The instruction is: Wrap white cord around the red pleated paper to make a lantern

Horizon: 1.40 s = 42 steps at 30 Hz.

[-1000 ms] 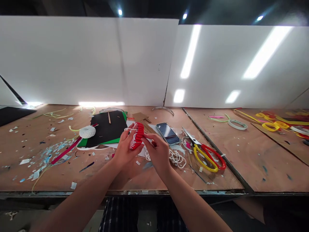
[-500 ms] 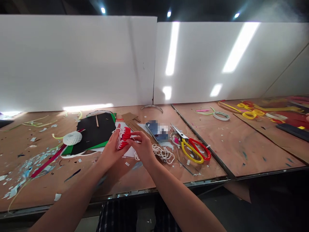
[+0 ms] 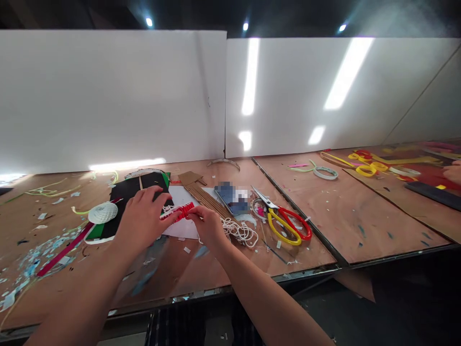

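A small red ribbed piece (image 3: pixel 184 210) with white string on its left part is between my hands, above a white sheet (image 3: pixel 183 229). My left hand (image 3: pixel 144 218) holds its left part, thumb along the near side and fingers curved over the far side. My right hand (image 3: pixel 207 223) pinches its right end between thumb and forefinger. A loose heap of white cord (image 3: pixel 241 233) lies just right of my right hand. Behind it are brown corrugated cardboard strips (image 3: pixel 205 194) and a phone (image 3: pixel 228 197), partly blurred out.
Scissors (image 3: pixel 284 223) with yellow and red handles lie right of the cord. At left are a white round woven piece (image 3: pixel 103 212), a dark red strip (image 3: pixel 65 249) and a black sheet (image 3: pixel 118 209) on green. A tape roll (image 3: pixel 325 173) lies farther right. Another person's hand (image 3: pixel 453 171) shows at the right edge.
The red piece has turned from upright to lying nearly level. My left hand has shifted left and its fingers have spread over the piece; my right hand now pinches the right end.
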Tool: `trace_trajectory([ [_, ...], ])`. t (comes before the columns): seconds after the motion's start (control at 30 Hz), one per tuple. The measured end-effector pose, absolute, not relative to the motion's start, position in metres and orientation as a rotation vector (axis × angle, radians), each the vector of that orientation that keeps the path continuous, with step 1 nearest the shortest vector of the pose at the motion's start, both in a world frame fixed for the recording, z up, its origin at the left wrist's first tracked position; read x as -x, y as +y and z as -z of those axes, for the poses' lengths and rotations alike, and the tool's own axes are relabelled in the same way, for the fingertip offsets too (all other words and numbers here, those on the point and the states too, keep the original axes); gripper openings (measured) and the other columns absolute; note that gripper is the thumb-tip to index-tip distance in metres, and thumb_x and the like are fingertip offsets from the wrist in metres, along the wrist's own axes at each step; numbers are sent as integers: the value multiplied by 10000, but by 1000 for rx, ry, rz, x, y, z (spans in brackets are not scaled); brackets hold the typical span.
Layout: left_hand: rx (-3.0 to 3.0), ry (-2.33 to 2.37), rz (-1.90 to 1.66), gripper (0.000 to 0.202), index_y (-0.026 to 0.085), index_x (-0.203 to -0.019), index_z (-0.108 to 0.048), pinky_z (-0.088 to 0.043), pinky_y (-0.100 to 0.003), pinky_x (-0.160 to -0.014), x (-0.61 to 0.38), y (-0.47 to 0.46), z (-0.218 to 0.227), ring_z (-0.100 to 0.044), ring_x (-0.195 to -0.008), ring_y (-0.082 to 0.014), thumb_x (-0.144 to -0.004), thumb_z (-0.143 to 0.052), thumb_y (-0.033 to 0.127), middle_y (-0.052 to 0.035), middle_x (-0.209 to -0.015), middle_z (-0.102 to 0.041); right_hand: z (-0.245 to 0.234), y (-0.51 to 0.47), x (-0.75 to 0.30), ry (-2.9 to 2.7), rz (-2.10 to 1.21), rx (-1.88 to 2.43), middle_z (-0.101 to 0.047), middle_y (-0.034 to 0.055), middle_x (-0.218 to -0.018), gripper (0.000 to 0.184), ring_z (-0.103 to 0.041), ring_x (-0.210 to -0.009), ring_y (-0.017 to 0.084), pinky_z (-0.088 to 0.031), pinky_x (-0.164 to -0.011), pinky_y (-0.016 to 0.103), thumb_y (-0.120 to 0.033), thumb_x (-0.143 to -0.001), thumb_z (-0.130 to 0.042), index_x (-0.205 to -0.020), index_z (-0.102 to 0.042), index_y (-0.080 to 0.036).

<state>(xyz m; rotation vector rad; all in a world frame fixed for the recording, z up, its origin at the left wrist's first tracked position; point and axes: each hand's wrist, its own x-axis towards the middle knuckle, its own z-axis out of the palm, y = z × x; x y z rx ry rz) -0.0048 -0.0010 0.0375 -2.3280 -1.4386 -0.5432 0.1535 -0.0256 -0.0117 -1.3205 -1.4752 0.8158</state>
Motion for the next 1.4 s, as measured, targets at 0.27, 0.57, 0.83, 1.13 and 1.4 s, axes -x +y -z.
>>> trace_trajectory([
  [0.27,2644,-1167,469,321,214,-1159,-541,-466,-341,-758,-15,3,-8,-549,-917,-216,-890,-406,327,-70,-1025,-609,5,-35,-156,-1692,-552,1483,-680,19,-898,216,-618,-814,184,-402,-695,264,-252,-878,-424,-948,-629,-240],
  [0.57,2461,-1168,566,328,242,-1141,-577,-438,-316,-668,-6,2,-4,-517,-752,-195,-882,-398,333,-63,-845,-547,3,-38,-157,-1807,-387,1655,-659,61,-834,232,-599,-735,190,-321,-565,262,-282,-905,-356,-880,-569,-194],
  [0.83,2637,-1572,1090,309,213,-1050,-628,-454,-310,-745,-12,-3,-8,-554,-787,-169,-807,-490,346,-37,-824,-568,13,-33,-157,-1488,-646,1357,-576,3,-674,164,-509,-578,133,-362,-535,243,-306,-835,-364,-769,-474,-205],
  [1.13,2690,-1690,1340,274,207,-988,-639,-459,-305,-836,-9,-1,-9,-593,-916,-179,-780,-552,363,-32,-980,-646,7,-28,-159,-995,-1144,898,-590,40,-744,276,-575,-690,164,-479,-617,298,-459,-710,-531,-741,-460,-194],
  [1.4,2703,-1725,1324,235,191,-950,-645,-454,-298,-791,-13,-5,-11,-571,-831,-166,-743,-579,279,-32,-864,-598,-6,-41,-165,-971,-1265,511,-380,-46,-521,129,-428,-508,120,-432,-639,312,-339,-807,-462,-773,-432,-218],
])
